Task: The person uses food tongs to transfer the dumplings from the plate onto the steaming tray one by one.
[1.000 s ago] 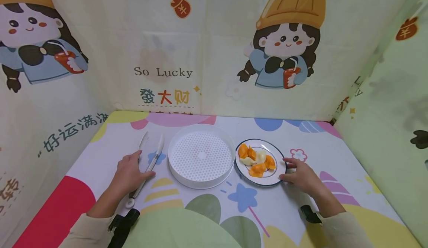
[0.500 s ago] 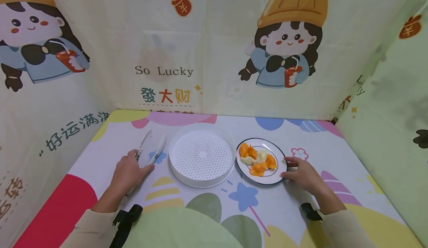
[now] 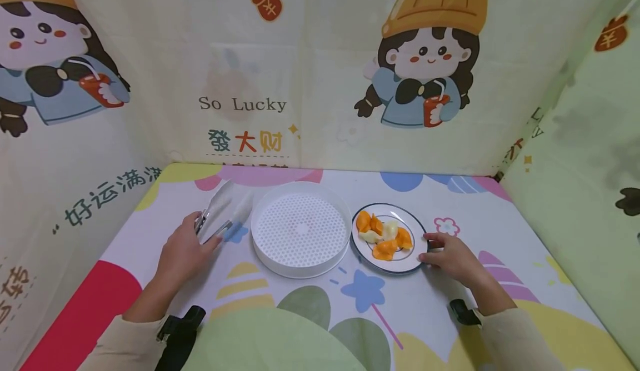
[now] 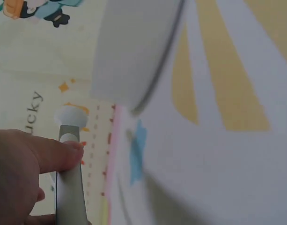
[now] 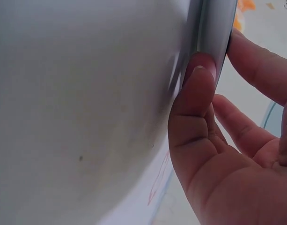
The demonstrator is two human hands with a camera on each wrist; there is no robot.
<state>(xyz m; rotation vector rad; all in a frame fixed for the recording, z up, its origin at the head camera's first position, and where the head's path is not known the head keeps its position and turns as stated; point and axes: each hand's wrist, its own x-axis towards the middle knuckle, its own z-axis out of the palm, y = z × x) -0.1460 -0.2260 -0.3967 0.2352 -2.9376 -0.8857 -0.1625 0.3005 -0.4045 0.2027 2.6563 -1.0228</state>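
Observation:
Tongs (image 3: 223,229) with steel arms and pale tips are in my left hand (image 3: 182,251), which grips them with the tips spread and pointing away. In the left wrist view my thumb presses one tong arm (image 4: 70,197). A white round perforated steamer tray (image 3: 301,235) stands to the right of the tongs. Beside it is a white plate (image 3: 413,224) with a dark rim, bearing several orange and pale dumplings (image 3: 384,250). My right hand (image 3: 452,257) pinches the plate's right edge; in the right wrist view the thumb and fingers lie on opposite sides of the rim (image 5: 211,37).
A patterned cloth (image 3: 250,332) covers the table. Printed curtains (image 3: 330,71) close off the back and both sides. Black straps (image 3: 185,321) sit on my wrists.
My left hand has raised the tongs and moved slightly forward and left; their tips blur. The right hand, plate, dumplings and tray hold their places.

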